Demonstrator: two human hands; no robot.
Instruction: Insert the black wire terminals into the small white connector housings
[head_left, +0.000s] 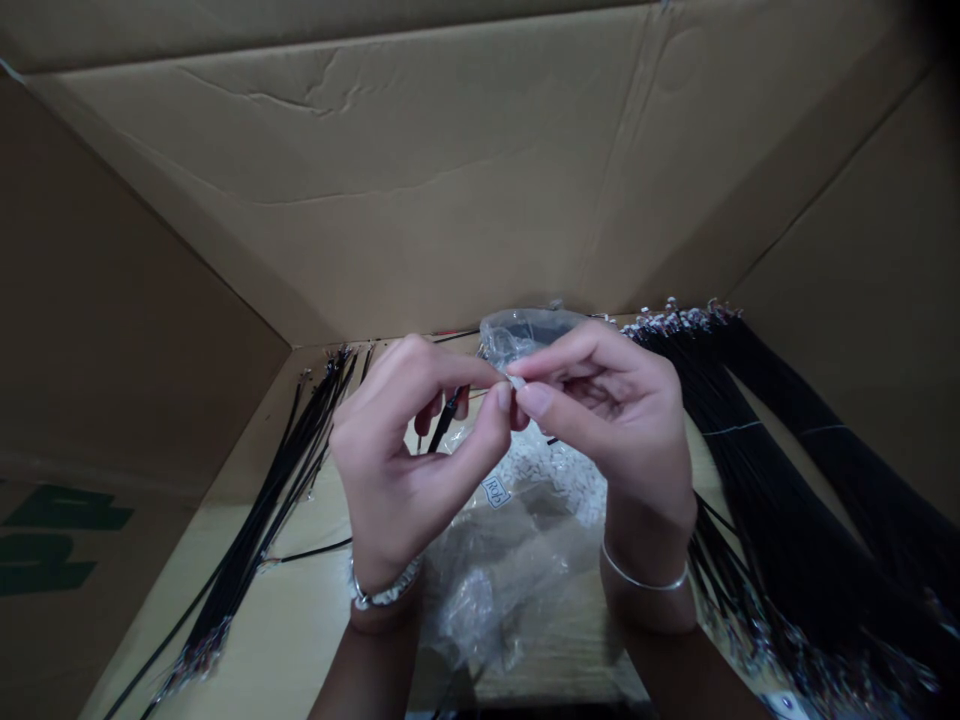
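Observation:
Both hands meet in the middle, above a clear plastic bag (517,560) holding many small white connector housings (551,470). Between thumb and forefinger, my right hand (622,400) pinches a small white connector housing (516,381). My left hand (420,440) is closed in a pinch on thin wires at the end of a black cable (444,422), right at the housing. The cable runs down behind the left fingers. Whether the wire tips sit inside the housing is too small to tell.
A bundle of black cables (262,510) with bare wire ends lies at the left. Thick tied bundles of black cables (757,450) with white connectors at their far ends lie at the right. Cardboard walls (450,200) stand around the back and sides of the table (300,620).

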